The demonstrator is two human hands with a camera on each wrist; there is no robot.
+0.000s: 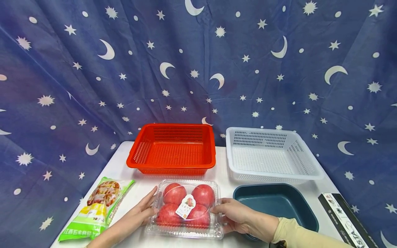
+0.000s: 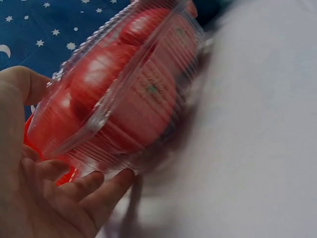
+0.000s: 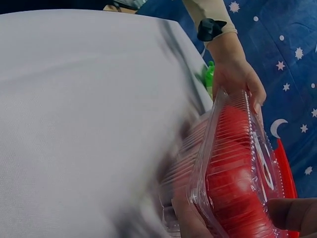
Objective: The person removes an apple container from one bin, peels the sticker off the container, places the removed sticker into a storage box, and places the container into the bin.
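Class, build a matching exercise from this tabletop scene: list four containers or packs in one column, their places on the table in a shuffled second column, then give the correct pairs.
Things:
1. orange basket
2. white basket
3. clear tomato box
4. green snack bag

Places:
A. front left of the table
B. between both hands
C. back right
D. back, left of the other basket

Pairs: 1-D, 2-C, 3-B, 4-A

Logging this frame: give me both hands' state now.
Left hand: holds the left end of the clear box of tomatoes.
Right hand: holds its right end.
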